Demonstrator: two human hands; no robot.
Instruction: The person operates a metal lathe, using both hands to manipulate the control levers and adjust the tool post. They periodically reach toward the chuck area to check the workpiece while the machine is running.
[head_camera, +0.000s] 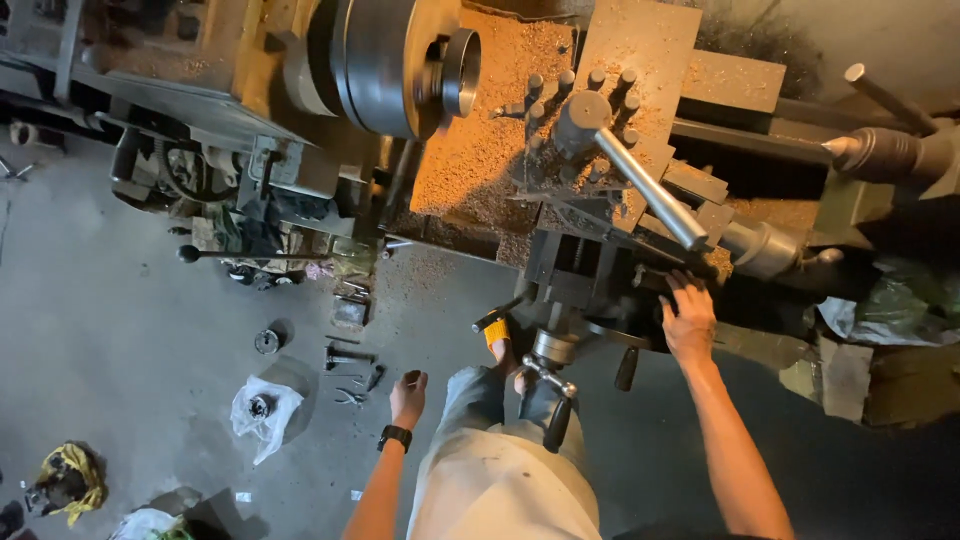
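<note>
I look down at a metal lathe (560, 150) covered in orange-lit chips. My right hand (688, 318) rests on the front of the carriage, fingers curled over its edge near a handwheel (610, 335). My left hand (408, 396), with a black watch on the wrist, hangs at my side with fingers loosely curled and holds nothing. The round chuck (400, 65) sits at the upper left. A long steel lever (650, 190) sticks out from the tool post. My grey-trousered leg and sandalled foot (498, 335) stand by the machine.
The tailstock (880, 150) points in from the right. On the concrete floor lie small tools (350, 360), a round metal part (267, 341), a white plastic bag (262, 412) and a yellow rag (68, 480). A long rod with a ball end (250, 255) juts left.
</note>
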